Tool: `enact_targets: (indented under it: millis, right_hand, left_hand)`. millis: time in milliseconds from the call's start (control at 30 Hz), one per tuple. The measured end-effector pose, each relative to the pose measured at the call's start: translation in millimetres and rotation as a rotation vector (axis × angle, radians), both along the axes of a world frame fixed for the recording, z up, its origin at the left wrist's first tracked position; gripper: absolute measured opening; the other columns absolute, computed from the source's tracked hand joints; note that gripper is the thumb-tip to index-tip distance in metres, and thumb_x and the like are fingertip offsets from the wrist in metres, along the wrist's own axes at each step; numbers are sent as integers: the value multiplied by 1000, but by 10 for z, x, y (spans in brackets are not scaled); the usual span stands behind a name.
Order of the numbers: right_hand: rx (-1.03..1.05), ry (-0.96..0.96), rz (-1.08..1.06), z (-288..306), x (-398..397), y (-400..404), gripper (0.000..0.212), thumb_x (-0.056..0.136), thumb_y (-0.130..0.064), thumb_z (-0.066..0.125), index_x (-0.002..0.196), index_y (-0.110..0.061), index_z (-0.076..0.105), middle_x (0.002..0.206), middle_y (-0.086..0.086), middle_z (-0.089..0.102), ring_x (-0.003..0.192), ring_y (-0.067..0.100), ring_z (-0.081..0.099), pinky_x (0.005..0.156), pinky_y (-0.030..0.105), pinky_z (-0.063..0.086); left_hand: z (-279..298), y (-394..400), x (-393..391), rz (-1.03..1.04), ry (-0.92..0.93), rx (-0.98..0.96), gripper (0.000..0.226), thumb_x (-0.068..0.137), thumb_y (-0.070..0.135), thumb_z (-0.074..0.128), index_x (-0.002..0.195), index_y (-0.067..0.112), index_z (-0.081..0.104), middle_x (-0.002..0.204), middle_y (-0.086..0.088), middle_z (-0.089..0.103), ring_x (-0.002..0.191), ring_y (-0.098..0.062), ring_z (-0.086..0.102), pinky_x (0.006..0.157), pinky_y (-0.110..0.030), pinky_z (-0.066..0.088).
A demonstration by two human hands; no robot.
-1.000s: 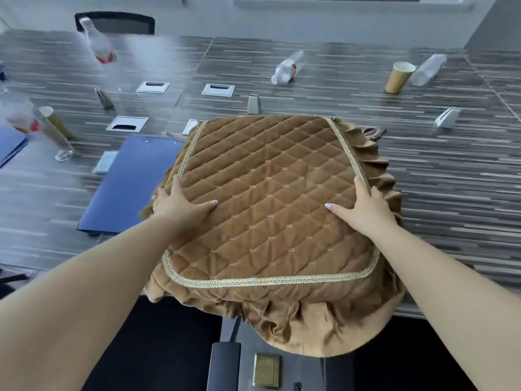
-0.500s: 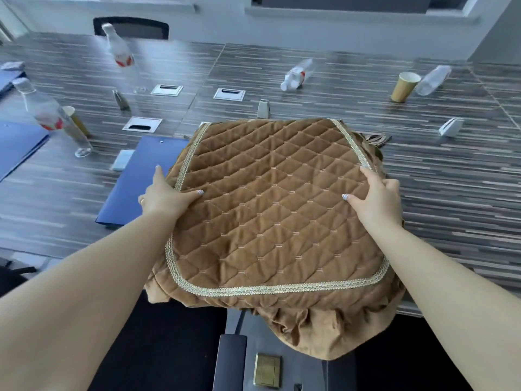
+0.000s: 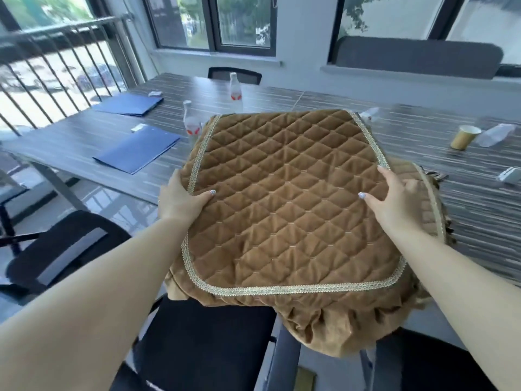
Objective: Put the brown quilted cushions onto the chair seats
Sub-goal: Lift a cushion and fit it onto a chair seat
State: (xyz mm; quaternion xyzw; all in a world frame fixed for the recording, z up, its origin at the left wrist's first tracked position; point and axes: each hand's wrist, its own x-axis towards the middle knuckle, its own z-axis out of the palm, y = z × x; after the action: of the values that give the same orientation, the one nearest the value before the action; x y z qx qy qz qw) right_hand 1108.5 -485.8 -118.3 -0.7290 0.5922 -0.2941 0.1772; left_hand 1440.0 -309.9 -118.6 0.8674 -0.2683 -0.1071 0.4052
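Observation:
A brown quilted cushion (image 3: 287,198) with gold braid and a ruffled skirt is held up in front of me, above the table's near edge. My left hand (image 3: 180,200) grips its left edge, thumb on top. My right hand (image 3: 394,198) grips its right edge. A second brown cushion (image 3: 423,204) lies under it on the table, showing at the right. Directly below the held cushion is a black chair seat (image 3: 208,342). Another black chair seat (image 3: 64,246) stands at the left.
The long striped table (image 3: 465,210) carries two blue folders (image 3: 138,149), two upright water bottles (image 3: 191,122), a paper cup (image 3: 463,136), a lying bottle (image 3: 496,135) and a small white object (image 3: 509,174). A far chair (image 3: 234,74) and railing (image 3: 56,66) stand behind.
Both hands lifted the top cushion off the stack and swung it left. My head rose and turned left, bringing windows, railing and the chairs into view.

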Motion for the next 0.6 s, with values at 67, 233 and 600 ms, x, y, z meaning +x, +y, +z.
enact_targets:
  millis: [67,233,600]
  right_hand:
    - [-18,-18,31,137,179,341,66,81,-37,71,141,-31,42,124,18,41,107,34,51,93,37,42]
    - [-64,-39,158,367,833,1687,66,80,-35,71,140,-29,44,123,19,43,110,33,49,96,37,40]
    - [-65,-46,407,611,2236,4072,68,81,-37,70,142,-26,41,123,23,43,115,35,45,97,38,38]
  left_hand:
    - [84,457,114,40,-31,-33,68,62,48,80,117,20,52,115,-13,63,112,-33,56,94,-44,46]
    - [317,2191,532,151,-108,-72,70,65,48,79,122,19,53,119,-12,63,116,-33,55,96,-45,45]
    - [792,5280,1342,369,-178,-48,86,61,58,77,133,21,48,119,-15,61,110,-35,57,95,-48,49]
